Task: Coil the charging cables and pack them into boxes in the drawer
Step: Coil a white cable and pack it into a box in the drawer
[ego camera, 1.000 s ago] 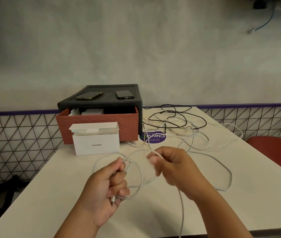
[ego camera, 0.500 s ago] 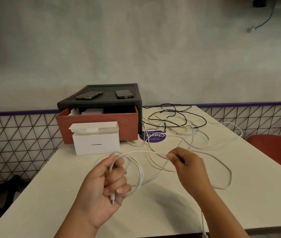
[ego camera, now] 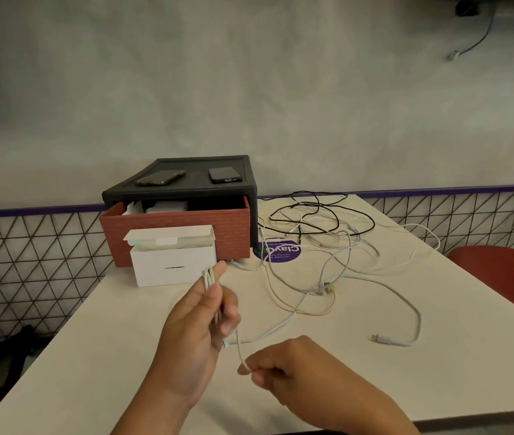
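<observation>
My left hand (ego camera: 197, 328) grips a flattened bundle of white charging cable (ego camera: 210, 276) upright over the table. From it a short tail runs down to my right hand (ego camera: 284, 367), which pinches the cable's end near the table's front edge. An open white box (ego camera: 174, 266) with its flap raised stands just behind my left hand. Behind that box is the red drawer (ego camera: 180, 229), pulled out of a black cabinet (ego camera: 186, 189), with white boxes inside. A tangle of black, white and cream cables (ego camera: 315, 227) lies to the right of the drawer.
Two phones (ego camera: 160, 178) lie on the cabinet top. A white cable with a plug (ego camera: 386, 339) lies loose at the right. A purple round sticker (ego camera: 277, 251) is on the white table (ego camera: 92, 356). A red chair (ego camera: 500, 271) stands at the right edge.
The wide loop in my left hand has been drawn into a tight upright bundle. My right hand moved down and toward me, now pinching the cable's short end.
</observation>
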Motion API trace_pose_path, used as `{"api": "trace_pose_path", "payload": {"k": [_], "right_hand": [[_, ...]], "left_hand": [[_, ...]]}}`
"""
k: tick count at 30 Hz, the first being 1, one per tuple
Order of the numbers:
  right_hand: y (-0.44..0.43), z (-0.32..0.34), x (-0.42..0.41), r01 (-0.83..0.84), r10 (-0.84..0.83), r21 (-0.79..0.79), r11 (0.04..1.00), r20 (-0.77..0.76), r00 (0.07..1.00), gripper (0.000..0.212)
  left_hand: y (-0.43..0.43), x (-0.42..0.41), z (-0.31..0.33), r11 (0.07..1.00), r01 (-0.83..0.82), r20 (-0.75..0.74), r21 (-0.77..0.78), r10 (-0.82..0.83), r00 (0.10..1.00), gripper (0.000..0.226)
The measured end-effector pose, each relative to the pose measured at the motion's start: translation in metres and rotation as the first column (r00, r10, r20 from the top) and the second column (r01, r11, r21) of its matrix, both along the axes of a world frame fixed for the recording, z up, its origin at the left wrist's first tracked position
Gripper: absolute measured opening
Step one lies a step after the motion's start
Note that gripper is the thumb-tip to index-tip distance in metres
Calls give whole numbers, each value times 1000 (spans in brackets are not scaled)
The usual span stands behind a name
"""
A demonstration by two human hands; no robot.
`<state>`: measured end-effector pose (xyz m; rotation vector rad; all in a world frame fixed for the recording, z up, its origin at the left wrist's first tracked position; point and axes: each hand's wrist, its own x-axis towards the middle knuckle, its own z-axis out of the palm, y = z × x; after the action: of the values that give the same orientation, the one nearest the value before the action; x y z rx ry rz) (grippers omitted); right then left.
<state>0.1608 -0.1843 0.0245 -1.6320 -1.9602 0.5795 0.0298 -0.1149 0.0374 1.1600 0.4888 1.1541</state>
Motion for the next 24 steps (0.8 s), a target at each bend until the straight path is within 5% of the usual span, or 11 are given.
{"api": "trace_pose_path", "payload": {"k": [6, 9, 14, 19, 24], "right_hand": [[-13, 12, -5, -107, 104, -79, 991, -42, 994, 23], [-17, 20, 4, -89, 90, 12, 996, -122, 988, 12], [-16, 26, 19, 78, -33, 138, 987, -302, 953, 31], [-15, 33, 30, 242, -130, 275, 930, -371, 919, 31], [-9, 18, 48, 319, -306, 456, 831, -105, 946, 17]], "left_hand": [[1, 0, -17, 886, 23, -473, 464, 225, 852, 26], [1, -6, -21, 868, 112, -553, 483, 203, 808, 31], [-11, -9, -14, 930, 208, -496, 302, -33, 868, 26], [-15, -13, -3, 868, 258, -474, 424, -30, 880, 32], [-17, -15, 0, 967, 150, -299, 208, -83, 951, 33]]}}
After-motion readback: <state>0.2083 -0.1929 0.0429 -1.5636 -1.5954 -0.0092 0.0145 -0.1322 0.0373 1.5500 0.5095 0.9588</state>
